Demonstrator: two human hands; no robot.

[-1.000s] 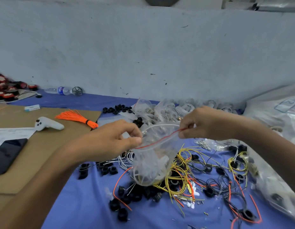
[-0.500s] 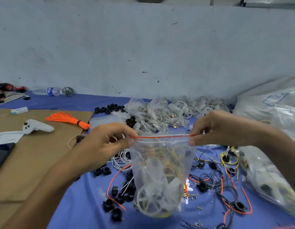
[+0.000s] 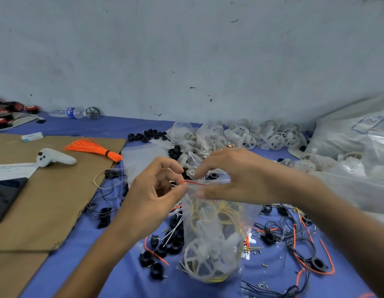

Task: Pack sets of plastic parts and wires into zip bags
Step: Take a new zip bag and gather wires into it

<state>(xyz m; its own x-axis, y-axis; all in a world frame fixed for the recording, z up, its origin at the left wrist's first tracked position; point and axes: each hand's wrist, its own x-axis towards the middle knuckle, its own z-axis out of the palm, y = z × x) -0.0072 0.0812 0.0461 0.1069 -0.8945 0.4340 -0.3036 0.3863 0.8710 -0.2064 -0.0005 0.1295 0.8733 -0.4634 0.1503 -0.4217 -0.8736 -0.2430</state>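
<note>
A clear zip bag (image 3: pixel 212 239) with a red seal line hangs in front of me, holding white plastic wheels and yellow wires. My left hand (image 3: pixel 152 194) pinches the left end of the bag's top between thumb and forefinger. My right hand (image 3: pixel 234 175) is close beside it, its thumb and fingers pinching the seal strip near the middle. Loose black plastic rings (image 3: pixel 163 248) and black, orange and yellow wires (image 3: pixel 294 235) lie on the blue table cover (image 3: pixel 113 274) under the bag.
A cardboard sheet (image 3: pixel 49 203) covers the left, bearing a white controller (image 3: pixel 55 158), an orange tie bundle (image 3: pixel 94 148) and a dark phone (image 3: pixel 5 196). Filled bags and white wheels (image 3: pixel 279 138) pile up behind. A big plastic sack (image 3: pixel 354 147) fills the right.
My right hand has slid left along the seal toward my left hand. The bag's top, stretched wide half a second ago, is now bunched short between the two hands.
</note>
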